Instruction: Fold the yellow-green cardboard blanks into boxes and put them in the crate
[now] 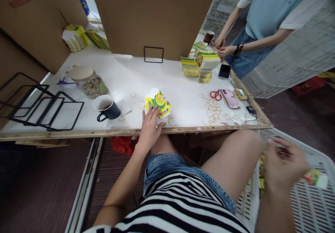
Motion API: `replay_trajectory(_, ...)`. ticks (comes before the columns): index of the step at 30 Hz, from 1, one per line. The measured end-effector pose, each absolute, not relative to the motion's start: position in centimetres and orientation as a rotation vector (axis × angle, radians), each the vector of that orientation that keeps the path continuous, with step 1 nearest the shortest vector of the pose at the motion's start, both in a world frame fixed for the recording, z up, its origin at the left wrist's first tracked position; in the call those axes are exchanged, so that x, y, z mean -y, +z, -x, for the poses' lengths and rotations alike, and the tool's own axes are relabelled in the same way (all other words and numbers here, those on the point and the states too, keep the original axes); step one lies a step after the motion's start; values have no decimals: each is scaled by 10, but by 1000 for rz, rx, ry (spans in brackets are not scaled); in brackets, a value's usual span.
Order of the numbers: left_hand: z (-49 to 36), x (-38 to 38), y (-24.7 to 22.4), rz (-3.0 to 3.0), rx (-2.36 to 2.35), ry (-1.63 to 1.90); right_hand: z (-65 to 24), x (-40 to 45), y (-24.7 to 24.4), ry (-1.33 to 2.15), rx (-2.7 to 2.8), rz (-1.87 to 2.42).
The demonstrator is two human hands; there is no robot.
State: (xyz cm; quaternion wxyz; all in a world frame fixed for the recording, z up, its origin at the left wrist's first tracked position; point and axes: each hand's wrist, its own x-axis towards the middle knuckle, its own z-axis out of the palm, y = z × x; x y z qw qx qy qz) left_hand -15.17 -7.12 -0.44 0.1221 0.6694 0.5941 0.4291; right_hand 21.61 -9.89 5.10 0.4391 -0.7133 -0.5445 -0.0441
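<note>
My left hand (pixel 151 126) lies with fingers stretched out on a small stack of yellow and green printed packets (pixel 162 102) near the table's front edge. The packets overlap unevenly, and part of the stack is under the fingers. Off to the right, my right hand (pixel 286 161) is raised over a white plastic crate (pixel 309 205) beside my leg. Its fingers look curled but are smeared by motion, so whatever they may hold is unclear. A small packet (pixel 316 179) with a white end shows just beyond that hand; whether it touches the hand is not visible.
Rubber bands (pixel 213 110), red scissors (pixel 215 95) and a pink phone (pixel 230 98) lie at right. Bundled packets (pixel 208 59) stand behind. A dark mug (pixel 108 109), a jar (pixel 91 84) and black wire racks (pixel 52 109) are at left. A co-worker (pixel 269 23) stands far right.
</note>
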Motion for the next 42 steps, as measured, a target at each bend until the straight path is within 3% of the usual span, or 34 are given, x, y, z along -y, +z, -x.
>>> replay_trajectory(6,149,76,-10,-1986,-1714,1201,-79,41,16,703,1537,1438)
replay_trajectory(9,152,78,-9,-1969,-1693,1192,-24,13,7,942,1549,1336)
replay_trajectory(15,155,78,-6,-1890,-1621,1274,4,-11,-3,1055,1499,1297)
replay_trajectory(22,140,91,8,-1265,-1363,1765,-22,32,15,1292,1159,1120)
replay_trajectory(29,132,100,4,-717,-783,1412,-23,69,22,1529,1205,1039)
replay_trajectory(42,129,116,-7,-711,-774,1385,-20,80,16,1740,1027,1072)
